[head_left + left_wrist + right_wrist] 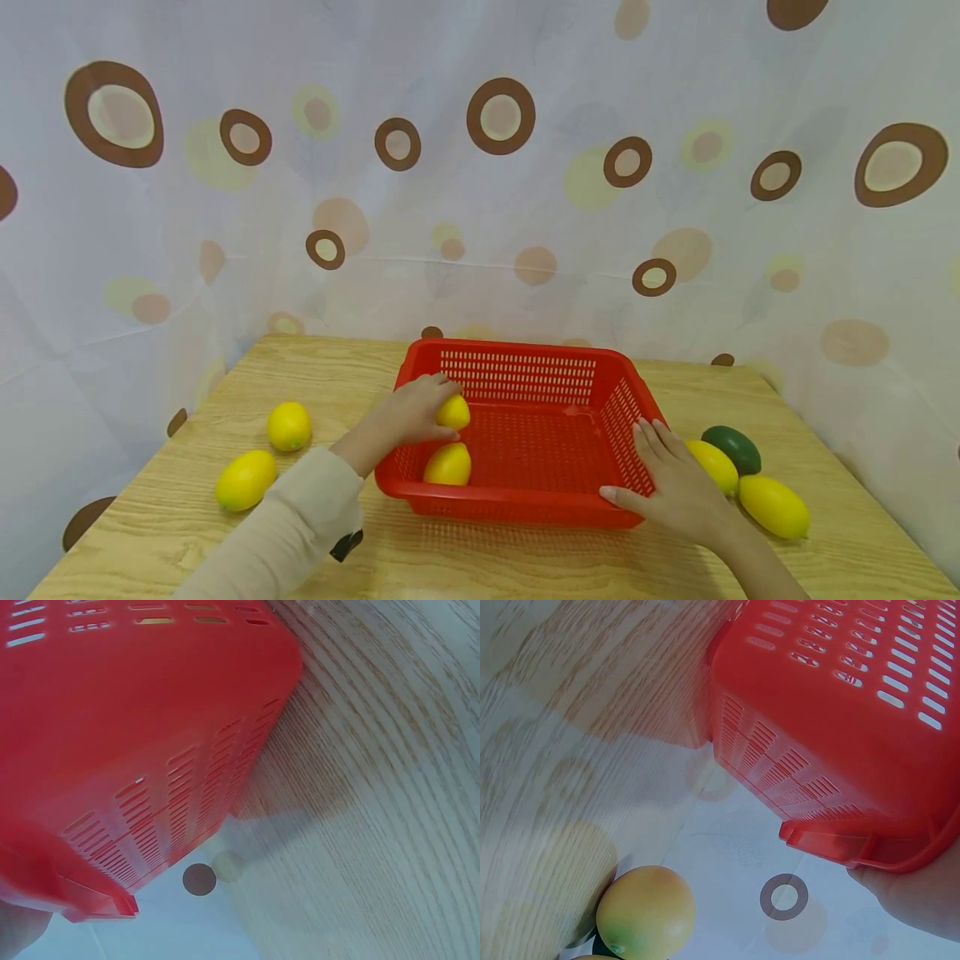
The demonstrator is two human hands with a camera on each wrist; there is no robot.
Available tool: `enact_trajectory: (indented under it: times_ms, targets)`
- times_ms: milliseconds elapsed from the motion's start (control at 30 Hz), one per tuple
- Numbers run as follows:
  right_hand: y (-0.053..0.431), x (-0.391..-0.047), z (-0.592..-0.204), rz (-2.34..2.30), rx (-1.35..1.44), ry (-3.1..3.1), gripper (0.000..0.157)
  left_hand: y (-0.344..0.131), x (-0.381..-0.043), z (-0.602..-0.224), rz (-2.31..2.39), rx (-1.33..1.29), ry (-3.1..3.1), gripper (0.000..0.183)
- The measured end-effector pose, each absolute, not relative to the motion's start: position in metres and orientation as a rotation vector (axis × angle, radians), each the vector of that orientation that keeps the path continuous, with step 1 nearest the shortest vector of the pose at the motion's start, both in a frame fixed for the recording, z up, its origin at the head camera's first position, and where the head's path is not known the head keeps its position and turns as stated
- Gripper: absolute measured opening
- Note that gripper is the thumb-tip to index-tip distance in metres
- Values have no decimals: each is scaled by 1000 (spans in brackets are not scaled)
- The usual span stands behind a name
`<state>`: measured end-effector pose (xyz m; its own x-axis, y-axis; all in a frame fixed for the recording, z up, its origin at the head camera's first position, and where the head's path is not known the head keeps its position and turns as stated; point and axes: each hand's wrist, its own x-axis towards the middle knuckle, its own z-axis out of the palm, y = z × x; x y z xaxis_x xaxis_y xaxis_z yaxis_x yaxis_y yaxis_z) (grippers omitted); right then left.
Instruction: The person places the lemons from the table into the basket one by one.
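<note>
My left hand (420,407) reaches over the left side of a red plastic basket (517,494) and grips a lemon (453,412) between thumb and fingers. Just below it, another lemon (448,465) lies inside the basket, near the front left corner. At the basket's right end my right hand (678,483) rests on the rim, fingers straight and thumb spread toward the front edge. The left wrist view shows the basket's slotted outer wall (150,750), with a bit of the hand at the lower left corner. In the right wrist view the right hand (919,900) touches the rim.
Left of the basket, two lemons, one farther back (288,426) and one nearer (246,481), lie on the wooden table (375,558). To the right sit a dark green fruit (731,450) and two lemons (774,507). A patterned curtain (450,208) hangs behind.
</note>
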<state>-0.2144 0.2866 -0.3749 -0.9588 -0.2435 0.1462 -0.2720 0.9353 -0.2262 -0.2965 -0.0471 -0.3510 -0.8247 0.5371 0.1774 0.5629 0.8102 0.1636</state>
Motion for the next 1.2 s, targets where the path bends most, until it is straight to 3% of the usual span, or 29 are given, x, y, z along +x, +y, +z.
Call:
enact_trajectory:
  times_ms: [967, 1200]
  targets:
    - [288, -217, -378, 354, 401, -2970, 98, -41, -296, -361, -300, -873, -2957, 59]
    - [288, -216, -377, 364, 401, -2974, 99, -40, -298, -361, -332, -889, -2923, 47]
